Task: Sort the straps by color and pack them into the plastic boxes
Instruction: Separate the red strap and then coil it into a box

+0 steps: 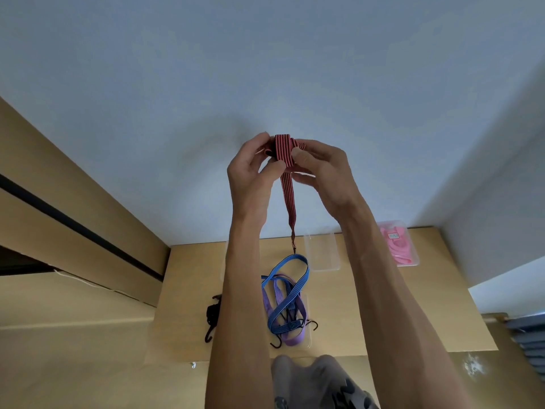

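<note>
Folding red striped strap point(283, 152) | left hand point(250, 172), right hand point(320, 169) both pinching the folds | risk: dangling hook end point(293, 246) snags blue strap point(290, 293) below, bundle springs loose

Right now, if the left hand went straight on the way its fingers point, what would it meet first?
The left hand points its fingers toward the right hand, so it would likely meet first the red striped strap folded between them, which both already pinch.
</note>
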